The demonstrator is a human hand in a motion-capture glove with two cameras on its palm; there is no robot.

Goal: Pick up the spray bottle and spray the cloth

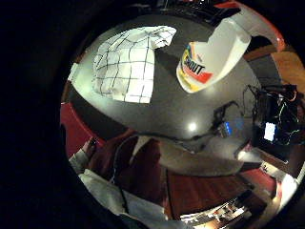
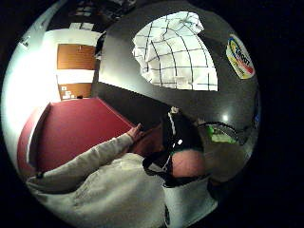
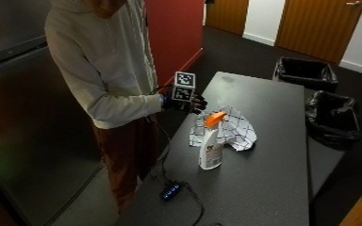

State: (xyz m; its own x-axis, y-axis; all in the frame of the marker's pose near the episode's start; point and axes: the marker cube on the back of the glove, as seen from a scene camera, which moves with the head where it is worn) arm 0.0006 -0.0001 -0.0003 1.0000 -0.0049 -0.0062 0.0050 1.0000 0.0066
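Note:
A white spray bottle (image 3: 210, 147) with an orange head stands upright on the dark table (image 3: 262, 188), close to the near long edge. A white cloth with a dark check (image 3: 232, 127) lies crumpled just behind it. My gloved right hand (image 3: 186, 103) hovers in the air above the table's edge, to the left of the bottle's head and a little higher. Its fingers are relaxed and hold nothing. From the palm, the bottle (image 1: 209, 55) shows with its label, beside the cloth (image 1: 126, 64). The thumb side view shows the cloth (image 2: 175, 52) and the bottle's label (image 2: 240, 56).
A small hub with blue lights (image 3: 170, 191) and its cable lie on the table near the front corner. Two black bins (image 3: 306, 73) (image 3: 333, 115) stand beyond the table's far side. A red wall panel (image 3: 175, 33) is behind the person.

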